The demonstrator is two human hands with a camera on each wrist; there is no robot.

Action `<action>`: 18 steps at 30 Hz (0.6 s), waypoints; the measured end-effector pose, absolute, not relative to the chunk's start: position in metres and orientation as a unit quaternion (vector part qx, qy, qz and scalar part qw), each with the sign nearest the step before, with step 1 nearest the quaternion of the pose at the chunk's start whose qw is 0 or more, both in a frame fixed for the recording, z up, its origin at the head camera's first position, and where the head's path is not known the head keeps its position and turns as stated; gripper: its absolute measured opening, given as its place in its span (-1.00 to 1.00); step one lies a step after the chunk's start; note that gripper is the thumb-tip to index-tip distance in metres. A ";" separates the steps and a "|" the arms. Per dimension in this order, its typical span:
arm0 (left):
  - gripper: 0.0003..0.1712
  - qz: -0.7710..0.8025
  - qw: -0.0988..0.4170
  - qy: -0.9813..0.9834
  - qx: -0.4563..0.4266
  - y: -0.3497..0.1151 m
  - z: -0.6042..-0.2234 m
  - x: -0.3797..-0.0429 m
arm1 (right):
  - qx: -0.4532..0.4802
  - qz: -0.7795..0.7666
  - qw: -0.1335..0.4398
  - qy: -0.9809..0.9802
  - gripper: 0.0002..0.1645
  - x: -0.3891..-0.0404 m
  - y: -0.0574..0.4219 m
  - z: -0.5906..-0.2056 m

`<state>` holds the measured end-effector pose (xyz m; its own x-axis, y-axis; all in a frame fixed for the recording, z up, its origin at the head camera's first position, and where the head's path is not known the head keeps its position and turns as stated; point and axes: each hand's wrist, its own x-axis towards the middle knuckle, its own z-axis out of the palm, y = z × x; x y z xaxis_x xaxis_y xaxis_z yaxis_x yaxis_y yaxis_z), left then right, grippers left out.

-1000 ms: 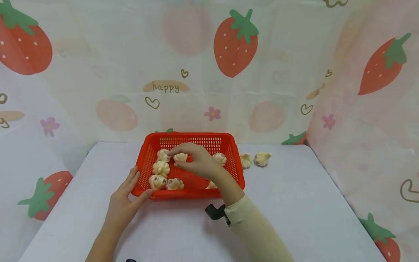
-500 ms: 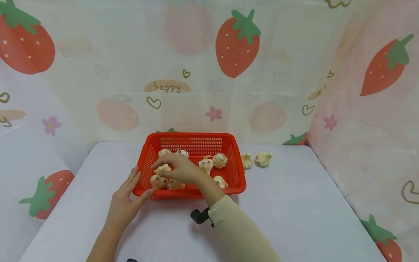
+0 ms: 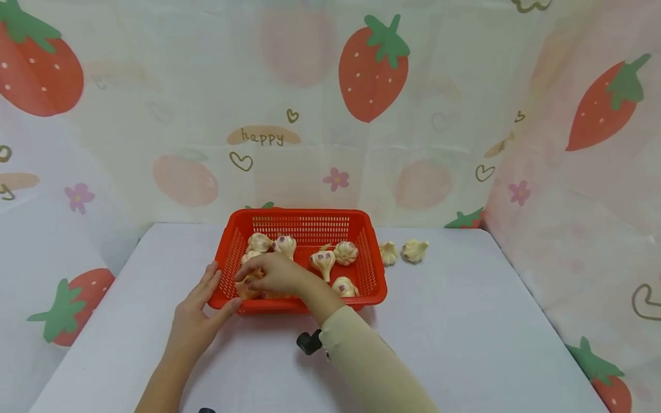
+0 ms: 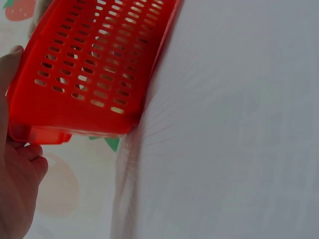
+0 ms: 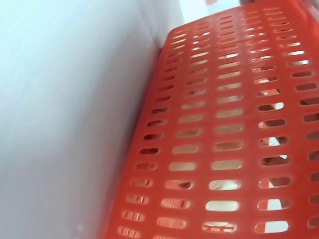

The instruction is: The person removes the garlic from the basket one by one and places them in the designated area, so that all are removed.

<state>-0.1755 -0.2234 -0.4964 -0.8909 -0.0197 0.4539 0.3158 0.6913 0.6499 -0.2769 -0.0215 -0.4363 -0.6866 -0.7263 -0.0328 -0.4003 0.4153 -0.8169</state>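
In the head view a red plastic basket (image 3: pixel 302 307) holds several garlic bulbs, some with purple marks. My left hand (image 3: pixel 193 321) grips its front left corner, thumb at the front rim and fingers along the left side. The left wrist view shows the left fingers (image 4: pixel 31 158) by the rim. My right hand (image 3: pixel 281 274) is inside the basket, its fingers curved over the front left garlic bulb (image 3: pixel 247 289), which is partly hidden; contact is unclear. A garlic bulb (image 3: pixel 284 245) and a garlic bulb (image 3: pixel 322 261) lie beyond and right of that hand.
Two garlic bulbs lie on the white table (image 3: pixel 444 332) right of the basket, the outer garlic bulb (image 3: pixel 415 250) in full view. A strawberry-print cloth (image 3: pixel 310 74) encloses the back and sides. The right wrist view is filled mostly by the basket's slotted wall (image 5: pixel 214 129).
My right hand has moved left and toward me inside the basket, then lower over the front left bulb. Bulbs at the right have come into view. My left hand stays at the corner.
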 end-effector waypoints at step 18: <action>-0.06 -0.383 0.230 -0.890 -0.091 -0.222 -0.496 -0.175 | -0.400 -0.305 0.146 0.852 -0.66 -0.285 -0.030 -0.449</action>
<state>-0.1750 -0.2218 -0.4959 -0.8776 -0.0138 0.4791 0.3381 0.6907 0.6392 -0.2849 -0.0301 -0.4491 -0.6380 -0.7700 -0.0049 -0.5917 0.4943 -0.6369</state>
